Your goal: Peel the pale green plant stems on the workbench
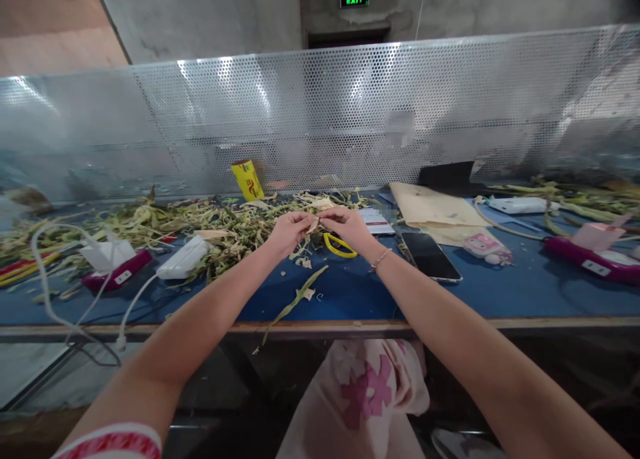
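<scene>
My left hand and my right hand meet above the blue table, fingers pinched together on a small pale piece of plant husk held between them. Yellow-handled scissors lie on the table just under my right hand. A long green leaf strip lies in front of my hands near the table's front edge. A heap of green and pale plant scraps spreads left of my left hand.
A black phone lies right of my right wrist, beside brown paper. A white power bank with a cable and a magenta device sit at left. A yellow packet leans on the perforated metal screen.
</scene>
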A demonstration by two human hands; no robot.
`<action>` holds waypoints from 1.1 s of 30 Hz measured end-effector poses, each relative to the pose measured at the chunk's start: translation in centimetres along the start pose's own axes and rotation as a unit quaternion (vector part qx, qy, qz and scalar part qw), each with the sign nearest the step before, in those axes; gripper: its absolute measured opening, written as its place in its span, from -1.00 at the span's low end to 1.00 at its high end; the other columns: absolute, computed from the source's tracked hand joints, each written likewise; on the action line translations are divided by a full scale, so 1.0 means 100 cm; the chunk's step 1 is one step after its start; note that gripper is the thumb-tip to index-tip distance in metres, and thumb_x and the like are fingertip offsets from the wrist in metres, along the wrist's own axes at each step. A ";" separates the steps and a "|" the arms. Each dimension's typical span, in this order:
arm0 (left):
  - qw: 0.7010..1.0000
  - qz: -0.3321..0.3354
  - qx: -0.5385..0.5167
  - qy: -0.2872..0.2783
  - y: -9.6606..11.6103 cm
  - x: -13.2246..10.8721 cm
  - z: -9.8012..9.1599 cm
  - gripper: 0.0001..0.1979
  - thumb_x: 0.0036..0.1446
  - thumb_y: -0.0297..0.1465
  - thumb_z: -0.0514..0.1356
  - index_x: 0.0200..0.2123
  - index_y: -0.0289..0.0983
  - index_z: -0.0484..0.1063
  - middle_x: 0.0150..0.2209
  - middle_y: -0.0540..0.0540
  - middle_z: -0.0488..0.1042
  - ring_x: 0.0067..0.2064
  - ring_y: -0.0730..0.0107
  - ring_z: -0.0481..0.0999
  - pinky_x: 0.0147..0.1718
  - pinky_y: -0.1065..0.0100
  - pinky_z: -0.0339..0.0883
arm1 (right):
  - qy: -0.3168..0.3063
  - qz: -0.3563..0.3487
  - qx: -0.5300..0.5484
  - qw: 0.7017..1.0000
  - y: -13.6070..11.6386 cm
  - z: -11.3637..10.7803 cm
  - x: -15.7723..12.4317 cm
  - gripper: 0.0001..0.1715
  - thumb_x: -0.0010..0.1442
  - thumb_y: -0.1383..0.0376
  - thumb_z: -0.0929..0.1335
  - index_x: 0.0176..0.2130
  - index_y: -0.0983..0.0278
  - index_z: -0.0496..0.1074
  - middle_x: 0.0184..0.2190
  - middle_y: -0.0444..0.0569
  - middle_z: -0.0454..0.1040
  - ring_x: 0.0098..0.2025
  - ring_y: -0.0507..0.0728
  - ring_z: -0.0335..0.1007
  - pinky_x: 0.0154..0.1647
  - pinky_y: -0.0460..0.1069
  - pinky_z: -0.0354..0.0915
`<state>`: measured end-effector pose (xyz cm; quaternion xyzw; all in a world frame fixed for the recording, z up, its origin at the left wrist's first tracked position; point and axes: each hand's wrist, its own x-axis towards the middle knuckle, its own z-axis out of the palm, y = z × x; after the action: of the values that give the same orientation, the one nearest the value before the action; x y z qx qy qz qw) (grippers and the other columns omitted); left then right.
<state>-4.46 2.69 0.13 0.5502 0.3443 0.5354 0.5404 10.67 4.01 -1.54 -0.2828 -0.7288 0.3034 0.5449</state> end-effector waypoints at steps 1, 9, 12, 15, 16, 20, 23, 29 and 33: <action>1.000 0.015 0.011 -0.002 -0.001 0.000 -0.001 -0.82 -0.23 -0.39 0.33 -0.57 -0.38 0.42 -0.65 0.01 0.36 -0.58 0.62 0.30 -0.54 0.51 0.19 | 0.006 0.015 0.010 1.000 0.000 0.001 0.000 -0.80 -0.03 0.29 0.33 -0.35 0.31 0.48 -0.39 -0.02 0.51 -0.35 0.04 0.41 -0.28 -0.04 0.35; 0.998 0.040 0.050 0.005 -0.006 0.001 0.000 -0.74 -0.31 -0.30 0.35 -0.55 -0.35 0.43 -0.68 0.05 0.33 -0.62 0.64 0.24 -0.62 0.53 0.10 | 0.027 -0.029 -0.143 0.989 -0.002 0.000 -0.001 -0.84 0.03 0.32 0.32 -0.41 0.29 0.51 -0.43 -0.03 0.51 -0.38 0.05 0.40 -0.35 -0.06 0.30; 0.999 0.018 0.029 -0.004 -0.007 0.001 0.000 -0.70 -0.36 -0.28 0.36 -0.57 -0.37 0.43 -0.67 0.05 0.34 -0.60 0.64 0.27 -0.57 0.52 0.16 | 0.012 -0.069 -0.217 0.974 -0.003 -0.002 -0.001 -0.85 0.03 0.35 0.31 -0.41 0.28 0.51 -0.44 -0.03 0.50 -0.38 0.05 0.39 -0.32 -0.06 0.28; 1.000 -0.010 0.019 -0.021 -0.009 0.001 -0.001 -0.69 -0.37 -0.28 0.36 -0.57 -0.39 0.42 -0.63 0.02 0.38 -0.56 0.61 0.32 -0.49 0.49 0.23 | 0.004 -0.085 -0.264 0.961 -0.003 -0.003 -0.001 -0.84 0.03 0.39 0.30 -0.41 0.29 0.49 -0.44 -0.02 0.49 -0.39 0.05 0.37 -0.31 -0.06 0.27; 0.999 -0.018 0.018 -0.022 -0.009 0.001 -0.001 -0.70 -0.38 -0.31 0.37 -0.56 -0.39 0.42 -0.62 0.01 0.39 -0.55 0.60 0.33 -0.46 0.48 0.25 | 0.002 -0.084 -0.275 0.958 -0.003 -0.002 -0.001 -0.84 0.03 0.41 0.30 -0.42 0.29 0.49 -0.44 -0.02 0.49 -0.40 0.05 0.36 -0.32 -0.06 0.26; 0.999 -0.047 0.016 0.006 -0.009 0.001 -0.001 -0.70 -0.45 -0.44 0.38 -0.54 -0.41 0.41 -0.60 -0.01 0.42 -0.52 0.56 0.39 -0.42 0.45 0.27 | -0.005 -0.069 -0.305 0.950 -0.003 0.000 -0.001 -0.86 0.01 0.43 0.30 -0.44 0.32 0.46 -0.47 -0.01 0.46 -0.40 0.05 0.34 -0.32 -0.06 0.25; 0.998 -0.058 0.025 0.003 -0.007 0.001 -0.001 -0.72 -0.45 -0.46 0.38 -0.56 -0.42 0.41 -0.62 -0.02 0.42 -0.54 0.55 0.39 -0.43 0.44 0.26 | -0.013 -0.072 -0.322 0.944 -0.003 0.003 -0.002 -0.88 0.01 0.45 0.29 -0.44 0.34 0.44 -0.45 0.00 0.44 -0.37 0.06 0.33 -0.29 -0.06 0.24; 0.997 -0.064 0.044 -0.021 -0.009 0.001 -0.002 -0.72 -0.46 -0.39 0.38 -0.61 -0.42 0.42 -0.64 -0.04 0.40 -0.55 0.55 0.35 -0.47 0.44 0.23 | -0.031 -0.051 -0.319 0.946 0.001 0.003 -0.001 -0.89 -0.01 0.46 0.28 -0.46 0.34 0.41 -0.46 -0.03 0.42 -0.40 0.03 0.30 -0.32 -0.08 0.23; 0.995 -0.056 0.076 -0.030 -0.011 0.002 -0.004 -0.70 -0.40 -0.31 0.37 -0.58 -0.42 0.44 -0.65 -0.03 0.38 -0.59 0.60 0.28 -0.52 0.46 0.17 | -0.032 -0.016 -0.291 0.956 0.002 0.002 -0.001 -0.91 -0.03 0.44 0.30 -0.44 0.34 0.41 -0.47 -0.05 0.42 -0.44 0.01 0.30 -0.36 -0.09 0.23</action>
<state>-4.61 3.16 -0.95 0.5850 0.3979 0.4602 0.5363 10.47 4.08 -1.78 -0.4072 -0.8071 0.0782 0.4204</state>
